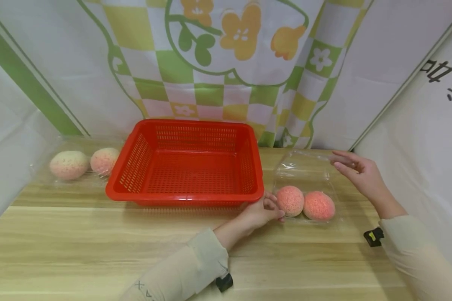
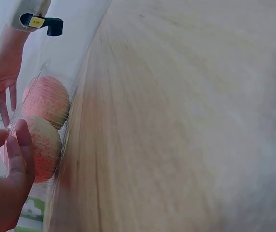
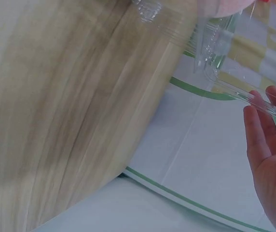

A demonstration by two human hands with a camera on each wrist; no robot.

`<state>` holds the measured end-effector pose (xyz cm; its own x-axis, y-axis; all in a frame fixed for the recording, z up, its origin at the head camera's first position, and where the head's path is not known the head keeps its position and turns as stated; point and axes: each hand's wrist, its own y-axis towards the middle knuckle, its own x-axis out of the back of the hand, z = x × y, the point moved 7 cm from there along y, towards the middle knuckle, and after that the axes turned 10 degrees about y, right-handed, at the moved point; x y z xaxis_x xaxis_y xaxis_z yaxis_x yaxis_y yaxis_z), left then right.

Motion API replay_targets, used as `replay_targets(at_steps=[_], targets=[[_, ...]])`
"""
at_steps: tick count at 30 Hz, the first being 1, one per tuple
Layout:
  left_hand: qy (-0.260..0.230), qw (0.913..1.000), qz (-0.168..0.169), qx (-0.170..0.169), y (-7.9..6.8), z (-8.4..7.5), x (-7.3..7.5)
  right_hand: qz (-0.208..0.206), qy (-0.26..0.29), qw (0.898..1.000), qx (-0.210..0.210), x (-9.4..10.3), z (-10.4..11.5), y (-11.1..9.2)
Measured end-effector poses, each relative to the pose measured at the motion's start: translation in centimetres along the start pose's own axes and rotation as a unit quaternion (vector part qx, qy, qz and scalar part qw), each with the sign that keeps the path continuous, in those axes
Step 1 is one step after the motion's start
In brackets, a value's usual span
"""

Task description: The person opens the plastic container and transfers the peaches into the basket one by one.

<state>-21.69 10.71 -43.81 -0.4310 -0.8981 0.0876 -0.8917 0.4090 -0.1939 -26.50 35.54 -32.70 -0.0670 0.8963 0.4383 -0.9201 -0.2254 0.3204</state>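
Note:
A clear plastic clamshell box (image 1: 333, 215) with its lid (image 1: 299, 161) raised stands right of the red basket. Two round, speckled pink peaches (image 1: 319, 205) sit side by side in it. My left hand (image 1: 261, 212) is at the box's near left corner, and in the left wrist view its thumb and fingers (image 2: 23, 145) pinch the clear rim. At the lid's right edge is my right hand (image 1: 363, 175), its fingers (image 3: 258, 133) fairly straight and touching the thin plastic.
The red basket (image 1: 184, 198), with slotted walls and nothing in it, stands mid-table. To its left, a second clear box (image 1: 49, 177) holds two paler peaches (image 1: 69, 165). A checked curtain (image 1: 211, 92) hangs behind the wooden table (image 1: 135, 251), and white cloth (image 1: 429, 146) borders the right side.

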Motion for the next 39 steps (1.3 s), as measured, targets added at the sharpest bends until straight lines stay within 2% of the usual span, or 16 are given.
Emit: replay_targets(at_steps=[7, 12, 30, 35, 39], targets=[[0.000, 1.0000, 0.001, 0.003, -0.1, 0.2, -0.1, 0.032, 0.045, 0.997, -0.049, 0.1, -1.3, 0.5], [0.004, 1.0000, -0.004, 0.002, 0.0, 0.4, -0.1, 0.041, 0.047, 0.994, -0.089, 0.0, -2.2, 0.8], [-0.023, 0.9996, -0.018, -0.004, -0.1, 0.3, -0.4, 0.057, 0.032, 0.991, -0.117, -0.2, -3.3, 1.1], [-0.012, 0.9998, -0.014, -0.007, 0.0, 0.3, -0.3, 0.068, 0.041, 0.989, -0.123, -0.2, -3.8, 1.2], [0.011, 0.9999, -0.004, -0.011, 0.1, 0.4, -0.3, 0.078, 0.068, 0.983, -0.153, -0.2, -4.7, 1.2]])
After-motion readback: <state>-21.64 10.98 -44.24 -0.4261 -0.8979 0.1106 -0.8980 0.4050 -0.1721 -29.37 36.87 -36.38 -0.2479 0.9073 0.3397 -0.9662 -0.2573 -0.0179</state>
